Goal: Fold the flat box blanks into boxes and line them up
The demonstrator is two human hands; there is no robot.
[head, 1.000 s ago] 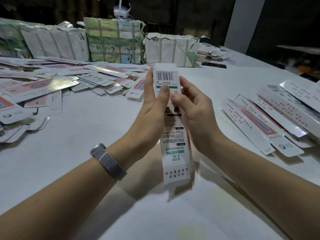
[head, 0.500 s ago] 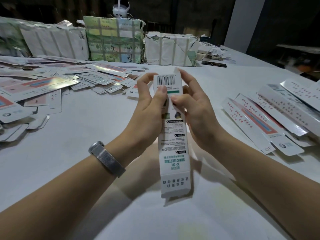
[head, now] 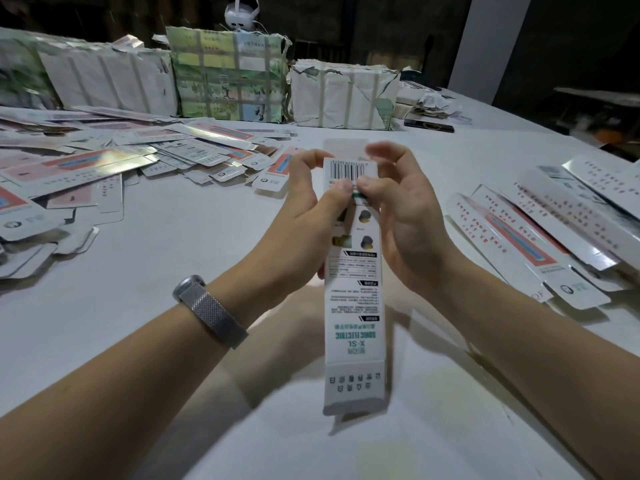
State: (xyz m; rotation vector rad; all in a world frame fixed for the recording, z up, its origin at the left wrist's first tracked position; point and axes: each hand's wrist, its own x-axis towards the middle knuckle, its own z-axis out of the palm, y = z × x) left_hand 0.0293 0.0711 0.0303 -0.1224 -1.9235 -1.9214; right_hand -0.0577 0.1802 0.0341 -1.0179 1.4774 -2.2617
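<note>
**One blank in the air, loose blanks lying on both sides**

A long white box blank [head: 354, 306] is standing nearly upright above the tabletop [head: 166, 258], barcode end up, green upside-down lettering near its lower flap. A scattered heap of flat blanks [head: 104, 168], showing red and silver print, is lying at the left. A fanned row of blanks [head: 554, 230] is overlapping at the right.

Two hands [head: 311, 216]; one held box [head: 353, 282]; three bundles [head: 230, 74].
</note>
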